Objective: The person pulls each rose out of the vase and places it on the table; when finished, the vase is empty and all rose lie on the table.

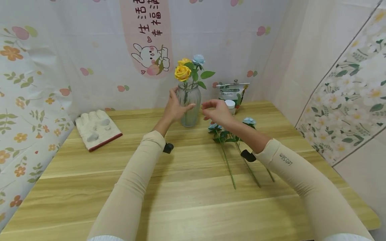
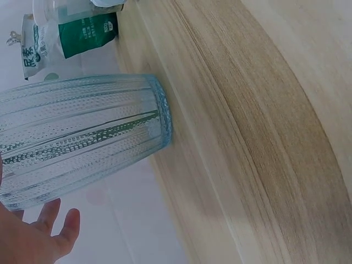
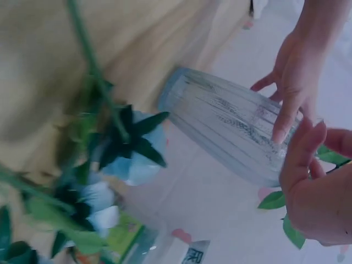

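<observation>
A clear ribbed glass vase [image 1: 193, 115] stands upright near the back of the table, holding yellow roses [image 1: 182, 73] and a blue rose [image 1: 198, 59]. My left hand [image 1: 174, 109] grips the vase from its left side, thumb across the front and fingers reaching behind. To the right of the vase hovers my right hand [image 1: 219, 113], its fingers loosely bent with nothing visible in them. Seen from the right wrist, those fingers overlap the vase's mouth end. Below the right forearm, several blue roses [image 1: 249, 121] lie on the table with stems pointing toward me.
A white-lidded jar [image 1: 230, 104] and a green-and-white pouch [image 1: 233, 91] stand behind the right hand. At the left lies a pair of white work gloves [image 1: 98, 129] with a red cuff. A patterned curtain [image 1: 99, 53] hangs along the back of the wooden table [image 1: 181, 201].
</observation>
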The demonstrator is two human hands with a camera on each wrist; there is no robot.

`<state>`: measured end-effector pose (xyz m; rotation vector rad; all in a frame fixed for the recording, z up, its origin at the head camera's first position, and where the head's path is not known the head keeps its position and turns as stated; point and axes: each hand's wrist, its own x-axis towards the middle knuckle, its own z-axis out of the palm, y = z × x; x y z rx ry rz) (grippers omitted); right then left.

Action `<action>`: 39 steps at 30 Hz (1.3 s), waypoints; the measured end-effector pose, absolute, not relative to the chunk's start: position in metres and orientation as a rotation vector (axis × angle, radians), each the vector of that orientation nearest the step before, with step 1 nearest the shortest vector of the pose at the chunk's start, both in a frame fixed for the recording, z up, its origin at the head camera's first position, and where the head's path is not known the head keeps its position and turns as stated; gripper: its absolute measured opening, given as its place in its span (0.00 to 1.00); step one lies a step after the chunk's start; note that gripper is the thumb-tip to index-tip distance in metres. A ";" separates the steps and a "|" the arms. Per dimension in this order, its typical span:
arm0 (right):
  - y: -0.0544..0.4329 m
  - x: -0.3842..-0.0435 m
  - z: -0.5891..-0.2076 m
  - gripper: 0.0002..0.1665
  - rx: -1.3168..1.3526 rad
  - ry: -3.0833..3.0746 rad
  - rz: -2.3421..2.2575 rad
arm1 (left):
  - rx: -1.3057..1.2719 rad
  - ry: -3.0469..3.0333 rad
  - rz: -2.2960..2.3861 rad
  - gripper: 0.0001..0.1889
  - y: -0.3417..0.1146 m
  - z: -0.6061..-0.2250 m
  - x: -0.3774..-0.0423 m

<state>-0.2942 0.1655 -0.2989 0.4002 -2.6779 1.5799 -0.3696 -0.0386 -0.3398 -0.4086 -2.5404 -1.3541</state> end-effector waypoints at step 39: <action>0.092 -0.354 -0.264 0.26 0.424 -2.614 1.232 | -0.448 -2.519 -1.307 0.51 -0.041 -0.343 -0.375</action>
